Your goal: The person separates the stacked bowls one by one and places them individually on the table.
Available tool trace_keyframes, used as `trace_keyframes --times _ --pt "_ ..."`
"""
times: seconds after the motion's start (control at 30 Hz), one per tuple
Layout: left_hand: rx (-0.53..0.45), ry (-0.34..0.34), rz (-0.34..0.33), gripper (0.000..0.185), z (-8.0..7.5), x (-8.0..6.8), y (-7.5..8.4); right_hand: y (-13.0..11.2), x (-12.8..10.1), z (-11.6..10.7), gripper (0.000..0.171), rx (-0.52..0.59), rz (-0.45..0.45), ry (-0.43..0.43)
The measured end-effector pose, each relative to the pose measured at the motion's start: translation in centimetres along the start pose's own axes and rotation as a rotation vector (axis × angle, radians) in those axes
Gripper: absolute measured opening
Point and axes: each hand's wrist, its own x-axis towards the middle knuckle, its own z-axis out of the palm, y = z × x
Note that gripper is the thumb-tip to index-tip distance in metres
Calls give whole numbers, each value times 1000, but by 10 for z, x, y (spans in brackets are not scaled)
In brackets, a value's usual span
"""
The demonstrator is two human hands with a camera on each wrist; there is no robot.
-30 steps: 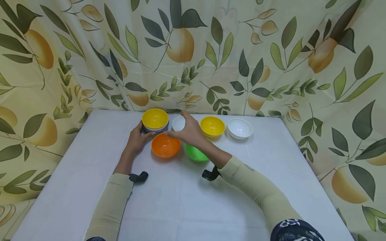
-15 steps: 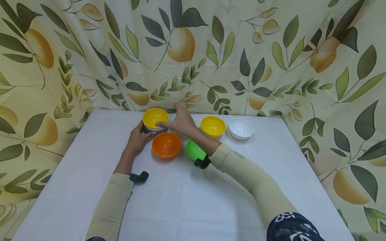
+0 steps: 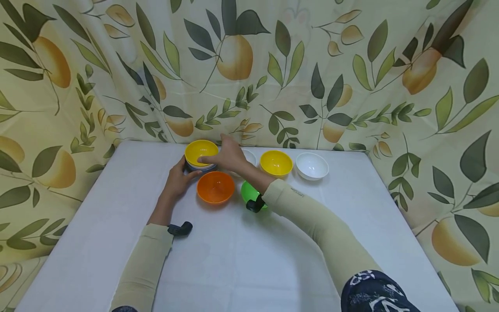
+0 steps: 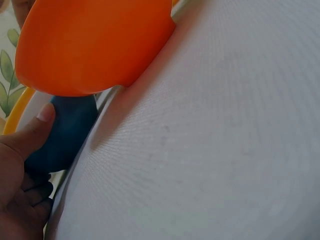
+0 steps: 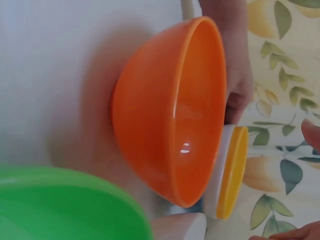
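Note:
At the far left of the table, a yellow bowl [image 3: 199, 151] sits on top of a stack, with a white bowl and a blue bowl [image 4: 70, 130] under it. My left hand [image 3: 175, 180] grips the stack from its left side, the thumb pressed on the blue bowl's wall. Over the stack's right side reaches my right hand [image 3: 230, 156], thumb and fingers spread wide. In the right wrist view its thumb [image 5: 312, 134] is apart from the yellow rim. Just in front of the stack stands an orange bowl [image 3: 215, 187].
A green bowl [image 3: 248, 193] is partly hidden beneath the right forearm. Along the back edge stand a white bowl [image 3: 250, 157], half covered by the right hand, another yellow bowl [image 3: 276, 164] and another white bowl [image 3: 312, 166]. A patterned curtain [image 3: 273, 86] hangs right behind the white table [image 3: 234, 260].
My right hand has moved left, from beside the stack to over the yellow bowl's right rim. My left hand has stayed on the stack.

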Motion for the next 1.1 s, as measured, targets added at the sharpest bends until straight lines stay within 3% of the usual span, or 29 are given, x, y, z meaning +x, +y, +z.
trace_keyframes --times 0.57,0.9,1.1 --pt "-14 3 42 93 -1 1 -3 4 26 21 96 -162 37 -36" --pt "-16 9 41 91 -1 1 -4 2 33 31 73 -198 25 -64" --pt "-21 8 32 88 -1 1 -2 1 36 37 80 -261 39 -86"
